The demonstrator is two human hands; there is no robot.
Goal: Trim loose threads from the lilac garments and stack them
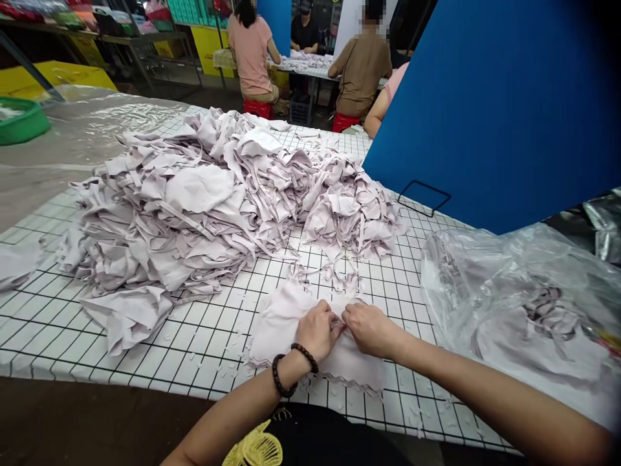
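A pale lilac piece of fabric (276, 323) with a scalloped lower edge lies on the grid-patterned table in front of me. My left hand (319, 331), with dark bead bracelets at the wrist, pinches the fabric near its middle. Close beside it, my right hand (367, 329) grips the same fabric with bent fingers. The fingertips of both hands almost meet, and whatever small part sits between them is hidden. Thin strips of scrap (334, 275) lie just beyond the fabric.
A large heap of similar fabric pieces (198, 188) covers the table's left and middle. A clear plastic bag (460, 259) with fabric lies at right, below a blue board (495, 116). A green basket (22, 126) stands far left. Several people sit at another table behind.
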